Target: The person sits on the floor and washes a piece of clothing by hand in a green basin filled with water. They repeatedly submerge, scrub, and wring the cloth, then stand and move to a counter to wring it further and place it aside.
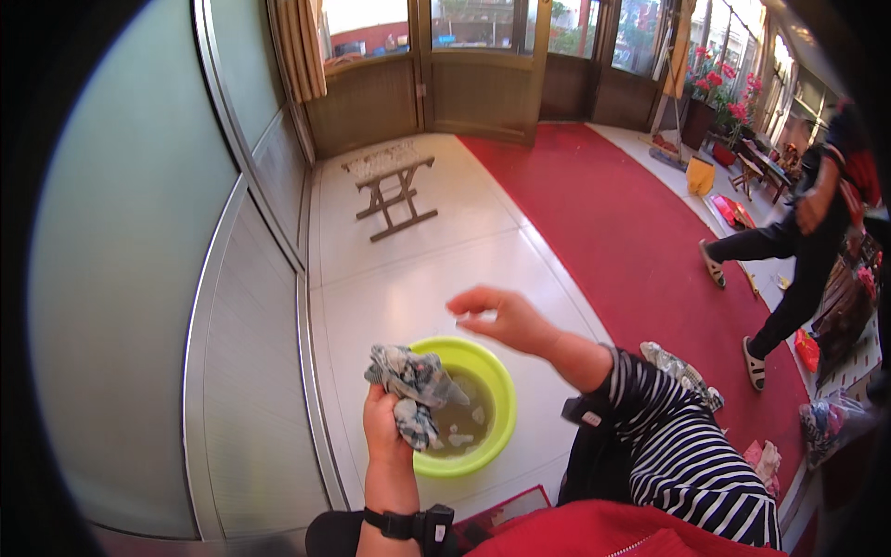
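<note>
My left hand [390, 426] grips a bunched, wet-looking patterned cloth [414, 379] over the left side of a lime-green plastic basin [502, 425]. Part of the cloth hangs below my fingers. Murky water [463, 418] with patches of suds lies in the basin. Beyond the basin's far rim, my right hand [508, 317] is raised, thumb and fingers apart, with nothing between them. It is slightly blurred and does not touch the cloth.
A small folding stool [397, 184] stands ahead on the pale tiled floor. Frosted panels [250, 362] line the left. To the right, a person [800, 237] in slippers walks along the red carpet strip [592, 230]. Cloths [682, 372] and a plastic bag [832, 425] lie there.
</note>
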